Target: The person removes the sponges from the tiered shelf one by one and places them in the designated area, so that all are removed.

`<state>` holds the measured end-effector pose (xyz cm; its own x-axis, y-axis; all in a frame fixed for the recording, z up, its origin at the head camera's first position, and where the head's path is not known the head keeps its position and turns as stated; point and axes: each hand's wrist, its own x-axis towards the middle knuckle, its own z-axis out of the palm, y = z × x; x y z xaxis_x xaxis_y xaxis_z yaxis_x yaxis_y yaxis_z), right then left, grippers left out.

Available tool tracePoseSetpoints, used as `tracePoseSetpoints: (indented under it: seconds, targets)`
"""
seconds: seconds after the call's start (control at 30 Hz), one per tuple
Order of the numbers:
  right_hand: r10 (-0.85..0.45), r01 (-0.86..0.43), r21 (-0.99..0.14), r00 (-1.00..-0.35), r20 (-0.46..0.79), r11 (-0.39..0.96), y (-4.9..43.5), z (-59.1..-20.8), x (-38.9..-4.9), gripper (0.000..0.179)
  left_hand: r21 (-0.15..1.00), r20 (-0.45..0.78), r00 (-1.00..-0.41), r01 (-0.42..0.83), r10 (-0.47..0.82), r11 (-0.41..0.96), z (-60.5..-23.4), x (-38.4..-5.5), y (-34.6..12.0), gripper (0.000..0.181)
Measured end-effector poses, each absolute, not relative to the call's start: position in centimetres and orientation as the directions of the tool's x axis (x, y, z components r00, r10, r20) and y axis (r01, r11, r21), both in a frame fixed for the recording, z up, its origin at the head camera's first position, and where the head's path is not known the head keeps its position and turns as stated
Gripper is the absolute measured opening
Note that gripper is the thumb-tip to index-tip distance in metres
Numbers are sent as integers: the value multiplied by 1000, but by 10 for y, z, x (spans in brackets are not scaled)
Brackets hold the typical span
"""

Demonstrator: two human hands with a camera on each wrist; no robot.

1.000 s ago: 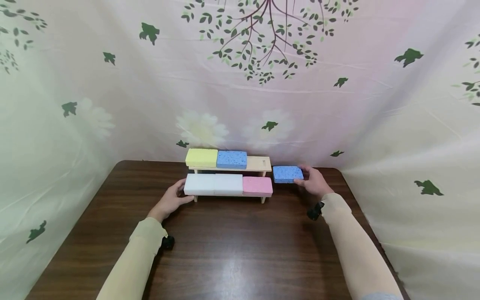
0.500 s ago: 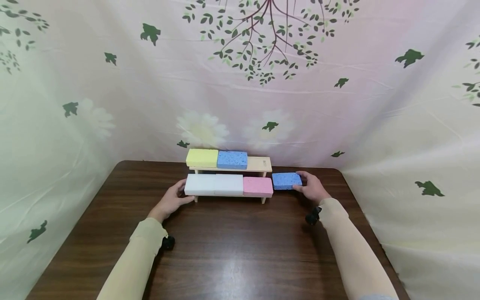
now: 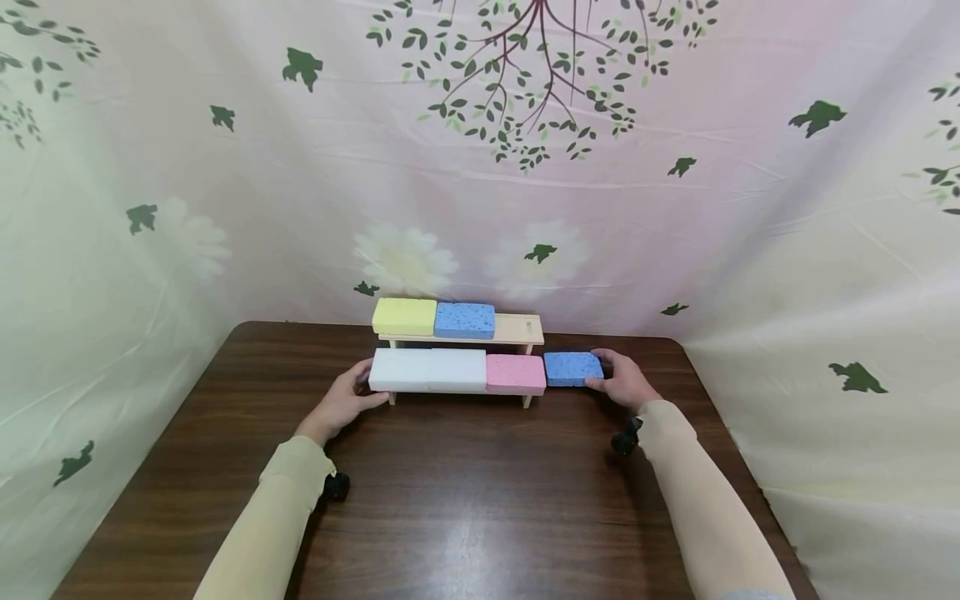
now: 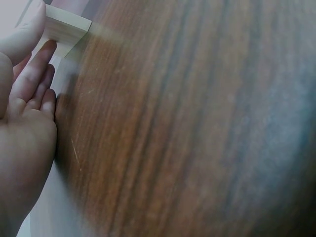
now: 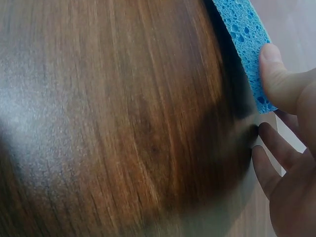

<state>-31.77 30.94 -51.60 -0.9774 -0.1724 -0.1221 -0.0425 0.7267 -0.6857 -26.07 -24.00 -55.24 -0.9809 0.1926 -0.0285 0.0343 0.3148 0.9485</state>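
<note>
My right hand [image 3: 626,382] pinches a blue sponge [image 3: 572,369] at its right end. The thumb [image 5: 276,74] presses its near side in the right wrist view; the lower fingers are off it. That sponge lies just right of the pink sponge [image 3: 515,373], beyond the end of the lower board; whether it touches the table I cannot tell. Two white sponges [image 3: 427,369] sit left of the pink one on the wooden stand's lower step. My left hand [image 3: 339,406] holds the left end of the wooden stand [image 4: 69,27], thumb in front, fingers at its side.
On the stand's upper step [image 3: 521,327] are a yellow sponge [image 3: 405,317] and another blue sponge [image 3: 465,321], with bare wood to their right. The stand is at the back of a dark wooden table [image 3: 465,500], before a printed curtain [image 3: 465,192].
My right hand has drawn the blue sponge nearer to me and slightly left, bringing it level with the pink sponge. The left hand has stayed put.
</note>
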Motion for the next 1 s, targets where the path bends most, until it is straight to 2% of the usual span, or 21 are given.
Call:
tracePoseSetpoints:
  seconds: [0.23,1.0]
  targets:
    - [-196,-80,-657,-975,-105,750,311,-520,-318,72,945,-4,-979,63,203,320,-554,-260,-241,81]
    - [-193,-39,-657,-967,-163,753,313,-521,-321,81,941,-3,-980,65,201,331,-555,-259,-242,81]
